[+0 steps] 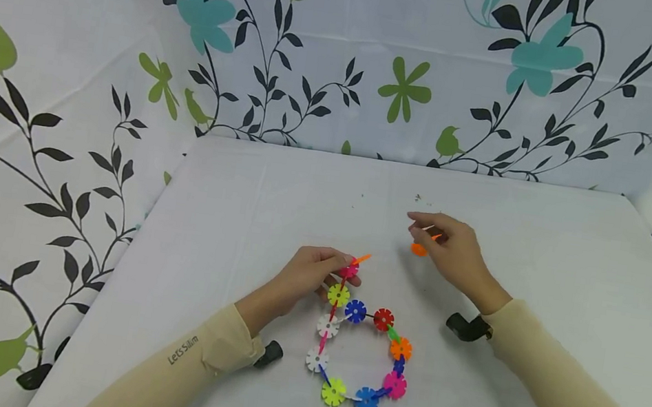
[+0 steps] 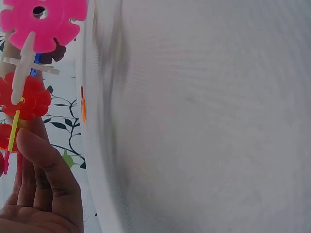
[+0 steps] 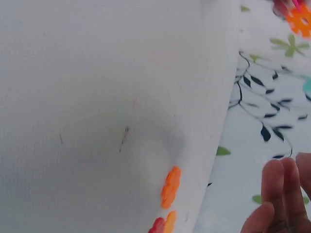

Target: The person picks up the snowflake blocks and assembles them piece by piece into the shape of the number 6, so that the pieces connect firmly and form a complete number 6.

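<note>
My left hand (image 1: pixel 313 272) pinches a pink notched plastic disc (image 1: pixel 350 267), with an orange disc (image 1: pixel 363 259) seen edge-on beyond it. From there a string of interlocking discs runs down past a yellow disc (image 1: pixel 339 295) into a ring of many colours, including a red disc (image 1: pixel 383 319) and a blue disc (image 1: pixel 366 402). In the left wrist view the thumb (image 2: pixel 46 155) presses against the string. My right hand (image 1: pixel 449 252) hovers with extended fingers over loose orange discs (image 3: pixel 171 187) on the table. A red disc (image 3: pixel 158 225) lies beside them, hidden under the hand in the head view.
The white-covered table (image 1: pixel 278 190) has small dark marks (image 1: pixel 418 197) towards its far side. Patterned cloth (image 1: pixel 336 45) with leaves and flowers hangs behind it and at the sides. Black wrist devices (image 1: pixel 469 328) hang below both sleeves.
</note>
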{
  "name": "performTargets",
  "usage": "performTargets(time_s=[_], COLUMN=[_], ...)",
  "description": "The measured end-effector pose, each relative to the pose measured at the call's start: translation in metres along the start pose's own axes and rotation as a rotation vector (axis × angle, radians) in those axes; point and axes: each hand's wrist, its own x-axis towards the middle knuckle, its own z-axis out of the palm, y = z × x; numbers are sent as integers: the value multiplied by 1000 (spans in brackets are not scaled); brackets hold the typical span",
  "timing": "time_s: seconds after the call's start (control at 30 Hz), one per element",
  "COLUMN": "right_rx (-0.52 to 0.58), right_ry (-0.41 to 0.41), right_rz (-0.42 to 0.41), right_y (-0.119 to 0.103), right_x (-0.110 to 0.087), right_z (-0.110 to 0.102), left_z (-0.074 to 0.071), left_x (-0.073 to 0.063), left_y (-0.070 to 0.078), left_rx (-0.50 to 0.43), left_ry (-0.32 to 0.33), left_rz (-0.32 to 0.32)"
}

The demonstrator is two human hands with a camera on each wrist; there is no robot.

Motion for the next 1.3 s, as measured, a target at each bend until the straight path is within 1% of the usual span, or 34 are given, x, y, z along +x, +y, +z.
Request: performTargets(time_s=[0.13,0.2,0.3,0.47,0.57,0.73,0.87,0.97,1.17,1.3], right_rx=[97,118,126,108,85,57,32,13,-54,-122], right_ry=[89,120,145,140,131,118,96,60,-54,-131], right_rz=[99,134,170,216,268,347,382,408,481,497], right_y=[12,14,17,20,24,32,40,47,56,56], right_x=[2,3,4,6,5,0,-2,-2,-3,-2], right_z=[-12,-16,-20,-26,-29,-31,-31,-32,-33,-33], left_z=[0,0,0,0,0,0,0,0,-1,-1], left_x=[0,0,0,0,1,-1,-1,-2,-2,-2], left_y=[-2,-2,-2,0,1,3,3,3,4,3], left_rx=[-5,-5,-8,3,15,21,17,17,13,-4], left_ry=[-5,-8,-6,6,9,14,16,14,17,29], left_rz=[-5,-6,-8,-3,3,-10,-13,-12,-10,-15])
